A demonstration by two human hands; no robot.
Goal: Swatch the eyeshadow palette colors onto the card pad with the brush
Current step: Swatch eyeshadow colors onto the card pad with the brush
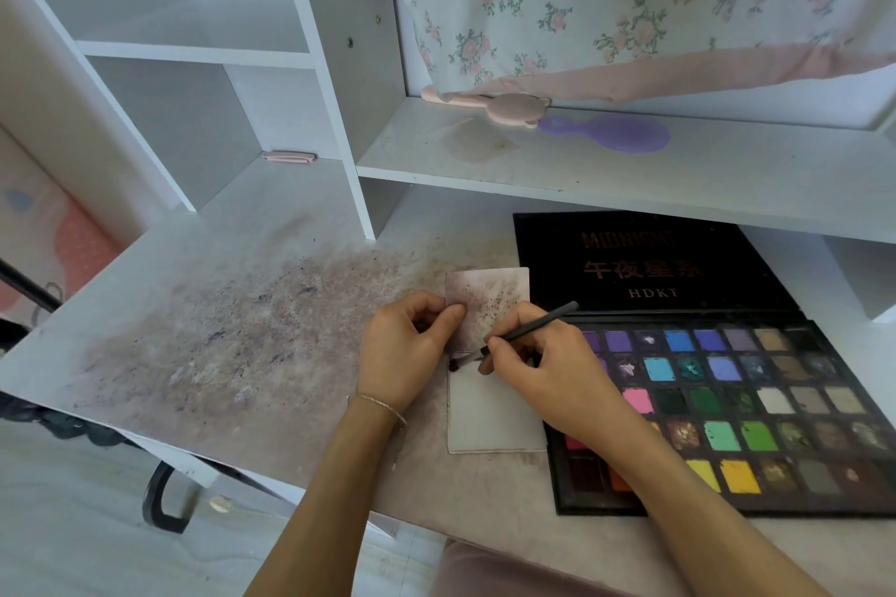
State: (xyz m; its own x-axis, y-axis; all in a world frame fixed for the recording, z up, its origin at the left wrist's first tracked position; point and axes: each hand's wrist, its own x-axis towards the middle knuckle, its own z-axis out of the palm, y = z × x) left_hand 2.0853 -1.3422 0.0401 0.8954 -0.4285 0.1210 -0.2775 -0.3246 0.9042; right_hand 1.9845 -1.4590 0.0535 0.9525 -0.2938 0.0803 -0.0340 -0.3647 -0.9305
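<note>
Now your right hand (543, 368) grips the brush (514, 338), its tip on the card pad (494, 417); your left hand (407, 349) pinches a flipped-up card (489, 301) beside the palette (756, 407)

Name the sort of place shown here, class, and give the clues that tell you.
Probably a bedroom or dorm desk used for makeup. Clues: a white desk with built-in shelves, a floral curtain behind it, and a purple hairbrush on the ledge above the palette.
</note>
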